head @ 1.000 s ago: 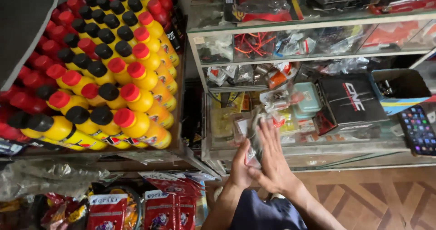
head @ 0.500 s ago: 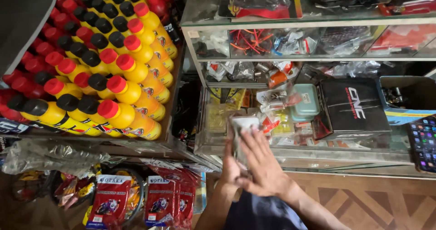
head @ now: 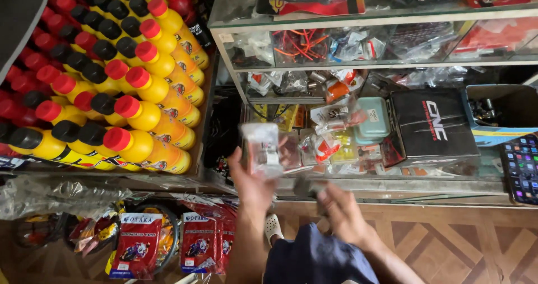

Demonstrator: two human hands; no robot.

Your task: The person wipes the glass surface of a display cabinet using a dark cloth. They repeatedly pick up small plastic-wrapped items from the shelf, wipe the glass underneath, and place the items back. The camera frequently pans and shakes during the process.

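My left hand (head: pixel 253 184) holds up a small clear plastic packet (head: pixel 262 148) with a small part inside, in front of the glass display case (head: pixel 358 65). My right hand (head: pixel 343 212) is lower and to the right, blurred by motion, fingers curled around something dark and small that I cannot make out. The two hands are apart. Both forearms come up from the bottom of the view, above my dark blue shorts.
Yellow bottles (head: pixel 140 144) with red and black caps lie stacked on the left. Red hanging packets (head: pixel 137 245) sit below them. The case shelves hold bagged parts, a black box (head: pixel 434 127), a teal box (head: pixel 372 119). A phone (head: pixel 521 169) lies at right. Wood-pattern floor below.
The hands were together on the packet; now the left hand has lifted it up and left, while the right hand has dropped away to the right.
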